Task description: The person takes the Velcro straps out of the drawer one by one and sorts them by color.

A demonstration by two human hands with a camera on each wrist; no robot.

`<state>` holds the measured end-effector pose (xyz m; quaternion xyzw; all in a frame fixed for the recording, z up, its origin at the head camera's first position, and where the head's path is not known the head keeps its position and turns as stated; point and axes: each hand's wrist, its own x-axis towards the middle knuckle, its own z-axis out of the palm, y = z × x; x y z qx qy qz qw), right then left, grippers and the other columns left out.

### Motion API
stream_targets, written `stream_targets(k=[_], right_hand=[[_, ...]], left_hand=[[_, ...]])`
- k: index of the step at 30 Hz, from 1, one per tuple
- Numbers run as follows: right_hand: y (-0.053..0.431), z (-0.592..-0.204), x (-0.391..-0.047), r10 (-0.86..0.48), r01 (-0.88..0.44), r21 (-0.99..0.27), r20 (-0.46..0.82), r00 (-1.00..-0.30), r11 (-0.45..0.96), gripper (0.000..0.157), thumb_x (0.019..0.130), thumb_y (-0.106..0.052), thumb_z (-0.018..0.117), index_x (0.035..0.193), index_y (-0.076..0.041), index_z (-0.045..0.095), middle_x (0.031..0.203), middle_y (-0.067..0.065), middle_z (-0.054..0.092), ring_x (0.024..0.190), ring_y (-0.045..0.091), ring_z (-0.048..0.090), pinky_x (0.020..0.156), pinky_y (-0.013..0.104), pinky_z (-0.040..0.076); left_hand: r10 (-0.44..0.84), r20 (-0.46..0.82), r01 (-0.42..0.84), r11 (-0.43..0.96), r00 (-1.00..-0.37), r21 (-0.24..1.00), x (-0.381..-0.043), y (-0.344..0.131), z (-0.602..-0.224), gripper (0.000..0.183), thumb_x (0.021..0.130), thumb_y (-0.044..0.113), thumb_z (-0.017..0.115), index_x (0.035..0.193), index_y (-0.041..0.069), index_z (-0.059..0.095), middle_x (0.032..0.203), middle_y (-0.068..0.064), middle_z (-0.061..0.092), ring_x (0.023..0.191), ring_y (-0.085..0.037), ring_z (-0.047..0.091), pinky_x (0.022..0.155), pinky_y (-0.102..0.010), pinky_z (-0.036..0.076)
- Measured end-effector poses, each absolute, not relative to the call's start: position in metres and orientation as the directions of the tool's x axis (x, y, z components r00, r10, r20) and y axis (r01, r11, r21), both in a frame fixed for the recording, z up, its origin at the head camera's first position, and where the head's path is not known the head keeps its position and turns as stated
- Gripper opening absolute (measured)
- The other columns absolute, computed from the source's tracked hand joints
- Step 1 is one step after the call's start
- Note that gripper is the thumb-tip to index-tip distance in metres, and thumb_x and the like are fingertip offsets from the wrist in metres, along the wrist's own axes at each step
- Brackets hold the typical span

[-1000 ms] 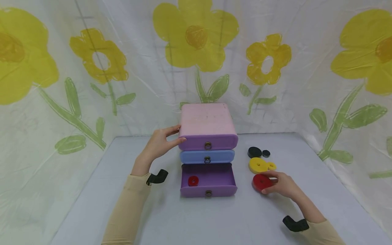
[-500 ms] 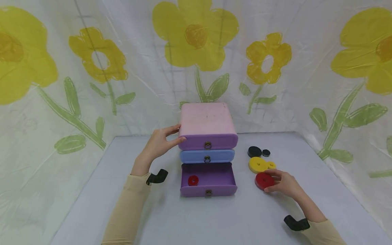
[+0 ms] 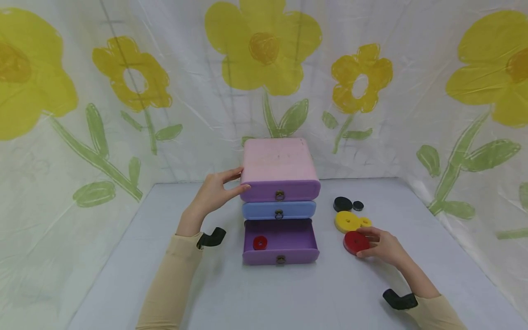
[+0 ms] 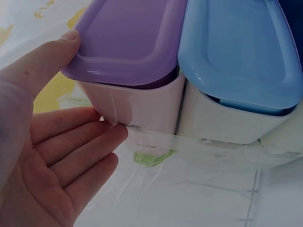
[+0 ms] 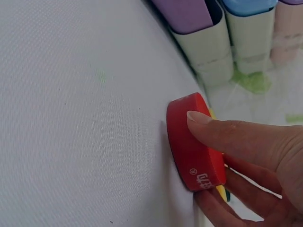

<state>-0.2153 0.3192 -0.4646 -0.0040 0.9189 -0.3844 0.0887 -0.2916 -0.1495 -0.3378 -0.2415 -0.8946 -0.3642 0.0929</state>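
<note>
My right hand (image 3: 383,248) pinches a large red disc (image 3: 356,243) by its edge, thumb at the near side and fingers at the far side. In the right wrist view the red disc (image 5: 191,146) has white print on its rim and is close over the white table. My left hand (image 3: 212,195) touches the left side of a small pink-topped drawer cabinet (image 3: 280,160), its fingers fairly straight. The left wrist view has the thumb at the edge of the top purple drawer (image 4: 128,42) and fingertips against the pink casing (image 4: 142,106).
The bottom purple drawer (image 3: 280,257) is pulled out, with a small red ring (image 3: 260,243) inside at the left. Its blue drawer (image 3: 264,211) above is closed. Behind the red disc lie a yellow disc (image 3: 346,222), a small yellow ring (image 3: 365,222) and black discs (image 3: 343,204).
My right hand has moved the large red disc slightly right and back, closer to the yellow disc, then stayed nearly still. My left hand has stayed at the cabinet.
</note>
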Motion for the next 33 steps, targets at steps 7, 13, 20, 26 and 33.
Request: stream_targets(k=[7, 13, 20, 26, 33], right_hand=[[0.318, -0.464, -0.215, -0.080, 0.056, -0.710, -0.157, -0.984, 0.702, 0.076, 0.071, -0.028, 0.084, 0.134, -0.002, 0.050, 0.131, 0.026, 0.052, 0.116, 0.043, 0.052, 0.087, 0.044, 0.054], [0.318, -0.464, -0.215, -0.084, 0.047, -0.701, -0.152, -0.985, 0.712, 0.077, 0.071, -0.027, 0.084, 0.135, -0.001, 0.050, 0.132, 0.027, 0.051, 0.116, 0.044, 0.052, 0.087, 0.045, 0.054], [0.320, -0.464, -0.214, -0.099, 0.029, -0.700, -0.142, -0.985, 0.714, 0.075, 0.072, -0.026, 0.083, 0.135, -0.001, 0.050, 0.131, 0.026, 0.053, 0.117, 0.044, 0.052, 0.087, 0.045, 0.054], [0.318, -0.452, -0.210, -0.074, 0.015, -0.698, -0.097, -0.993, 0.716, 0.066, 0.080, -0.030, 0.076, 0.132, 0.002, 0.052, 0.129, 0.026, 0.055, 0.115, 0.042, 0.055, 0.086, 0.043, 0.054], [0.307, -0.429, -0.207, -0.049, -0.001, -0.734, -0.043, -0.998, 0.679, 0.064, 0.085, -0.034, 0.071, 0.135, -0.001, 0.048, 0.132, 0.024, 0.054, 0.118, 0.041, 0.054, 0.087, 0.042, 0.054]], left_hand=[[0.362, 0.340, 0.496, 0.618, -0.868, 0.610, -0.290, -0.150, -0.337, 0.070, 0.082, 0.051, 0.068, 0.142, 0.021, 0.047, 0.136, -0.004, 0.056, 0.124, -0.024, 0.054, 0.101, -0.047, 0.045], [0.363, 0.346, 0.501, 0.619, -0.865, 0.605, -0.290, -0.150, -0.337, 0.070, 0.082, 0.052, 0.068, 0.141, 0.020, 0.047, 0.135, -0.004, 0.056, 0.123, -0.025, 0.055, 0.101, -0.048, 0.045], [0.362, 0.337, 0.494, 0.622, -0.869, 0.608, -0.291, -0.149, -0.337, 0.072, 0.081, 0.055, 0.066, 0.141, 0.020, 0.047, 0.135, -0.004, 0.056, 0.124, -0.024, 0.054, 0.101, -0.046, 0.044], [0.360, 0.333, 0.490, 0.619, -0.871, 0.613, -0.291, -0.149, -0.338, 0.072, 0.081, 0.056, 0.066, 0.141, 0.021, 0.047, 0.135, -0.003, 0.057, 0.125, -0.022, 0.054, 0.101, -0.045, 0.045], [0.358, 0.332, 0.488, 0.619, -0.873, 0.615, -0.292, -0.148, -0.338, 0.071, 0.082, 0.053, 0.067, 0.141, 0.021, 0.047, 0.135, -0.002, 0.056, 0.125, -0.022, 0.054, 0.101, -0.046, 0.045]])
